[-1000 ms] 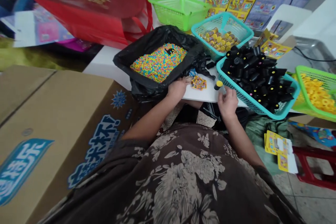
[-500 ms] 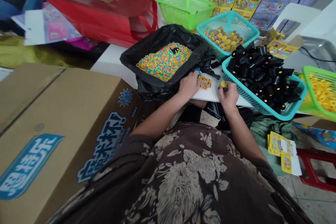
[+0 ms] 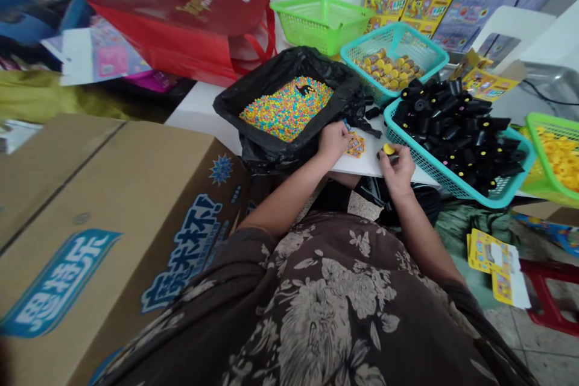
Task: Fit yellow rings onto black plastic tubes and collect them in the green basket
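My right hand (image 3: 398, 166) pinches a small yellow cap (image 3: 388, 149) above the white table's front edge. Closed fingers on my left hand (image 3: 333, 140) rest beside a little pile of orange printed stickers (image 3: 356, 145); a bit of blue shows at the fingertips, too small to name. Just left of that hand, colourful candy beads (image 3: 287, 110) fill a container lined with a black plastic bag (image 3: 257, 148). A turquoise basket (image 3: 423, 160) heaped with black cups (image 3: 452, 126) stands right of my right hand.
Behind are a turquoise basket (image 3: 350, 51) of yellow-capped tubes and a green basket (image 3: 307, 33). Yellow rings (image 3: 561, 157) lie in another basket at right. A large cardboard box (image 3: 149, 163) stands at left, a red bag (image 3: 181, 42) behind it.
The view has shifted slightly, moving the scene a little right. The yellow cap in my right hand is tilted differently, and the fingers have shifted around it.
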A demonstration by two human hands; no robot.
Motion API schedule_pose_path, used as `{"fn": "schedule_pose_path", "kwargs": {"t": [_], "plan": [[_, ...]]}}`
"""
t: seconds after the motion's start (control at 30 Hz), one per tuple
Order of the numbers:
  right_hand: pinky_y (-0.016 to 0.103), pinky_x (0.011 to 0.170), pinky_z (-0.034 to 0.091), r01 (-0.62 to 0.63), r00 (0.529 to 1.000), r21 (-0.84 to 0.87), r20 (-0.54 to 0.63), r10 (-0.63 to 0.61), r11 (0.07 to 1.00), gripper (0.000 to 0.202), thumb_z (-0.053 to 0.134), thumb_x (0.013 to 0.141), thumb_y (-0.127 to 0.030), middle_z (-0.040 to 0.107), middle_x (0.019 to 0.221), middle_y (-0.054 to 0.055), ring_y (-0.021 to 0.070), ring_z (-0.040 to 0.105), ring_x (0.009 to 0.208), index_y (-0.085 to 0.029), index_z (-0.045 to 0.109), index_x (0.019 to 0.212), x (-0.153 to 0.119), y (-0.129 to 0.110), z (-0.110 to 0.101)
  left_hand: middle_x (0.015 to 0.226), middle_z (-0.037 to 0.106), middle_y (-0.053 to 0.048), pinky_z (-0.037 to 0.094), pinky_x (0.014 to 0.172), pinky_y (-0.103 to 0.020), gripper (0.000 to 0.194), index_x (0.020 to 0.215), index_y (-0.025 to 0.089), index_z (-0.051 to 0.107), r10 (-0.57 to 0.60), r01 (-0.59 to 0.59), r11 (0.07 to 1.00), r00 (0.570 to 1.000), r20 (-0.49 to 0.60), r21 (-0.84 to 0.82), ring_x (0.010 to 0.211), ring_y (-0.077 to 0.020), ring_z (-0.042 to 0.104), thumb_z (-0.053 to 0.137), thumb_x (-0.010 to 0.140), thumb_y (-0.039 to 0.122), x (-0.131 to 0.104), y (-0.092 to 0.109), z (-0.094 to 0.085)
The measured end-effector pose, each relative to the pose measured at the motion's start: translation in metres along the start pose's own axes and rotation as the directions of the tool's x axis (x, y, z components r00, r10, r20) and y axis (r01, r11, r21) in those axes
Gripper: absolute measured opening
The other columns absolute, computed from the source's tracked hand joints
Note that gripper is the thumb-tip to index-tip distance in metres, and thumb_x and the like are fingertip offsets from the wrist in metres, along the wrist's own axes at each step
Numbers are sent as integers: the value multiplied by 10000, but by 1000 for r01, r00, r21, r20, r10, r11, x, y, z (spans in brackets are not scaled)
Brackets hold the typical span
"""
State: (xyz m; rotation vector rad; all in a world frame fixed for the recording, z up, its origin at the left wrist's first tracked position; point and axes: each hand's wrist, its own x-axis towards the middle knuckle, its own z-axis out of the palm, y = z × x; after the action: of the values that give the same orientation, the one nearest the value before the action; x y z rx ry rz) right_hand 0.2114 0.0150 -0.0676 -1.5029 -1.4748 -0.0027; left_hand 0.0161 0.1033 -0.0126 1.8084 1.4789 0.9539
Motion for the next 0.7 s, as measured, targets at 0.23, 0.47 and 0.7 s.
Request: {"fn": "schedule_pose_path", "kwargs": {"t": [0.23, 0.47, 0.7], "plan": [[289, 638, 530, -141, 989, 396, 98, 111, 907, 350, 700, 879, -550, 683, 897, -4, 158, 629, 761, -265, 661, 1078, 6, -58, 3, 657, 639, 14, 463, 699, -274, 216, 668, 172, 641, -16, 16, 966, 1000, 5, -256, 674, -148, 595, 697, 877, 174, -14, 2, 0], [252, 372, 313, -748, 664, 515, 599, 448, 419, 450, 824, 594, -409, 598, 569, -60, 123, 494, 423, -215, 759, 995, 5, -83, -14, 584, 581, 46, 410, 533, -246, 235, 760, 189, 676, 33, -10, 857, 999, 34, -515, 498, -104, 510, 709, 915, 362, -64, -3, -11], [240, 337, 316, -814, 581, 456, 639, 504, 360, 250, 823, 508, -355, 613, 486, -25, 115, 481, 374, -197, 756, 690, -3, -98, -25, 781, 707, -16, 502, 645, -274, 239, 991, 189, 783, 129, -68, 888, 986, 104, -455, 660, -143, 623, 749, 917, 413, -82, -11, -18]]}}
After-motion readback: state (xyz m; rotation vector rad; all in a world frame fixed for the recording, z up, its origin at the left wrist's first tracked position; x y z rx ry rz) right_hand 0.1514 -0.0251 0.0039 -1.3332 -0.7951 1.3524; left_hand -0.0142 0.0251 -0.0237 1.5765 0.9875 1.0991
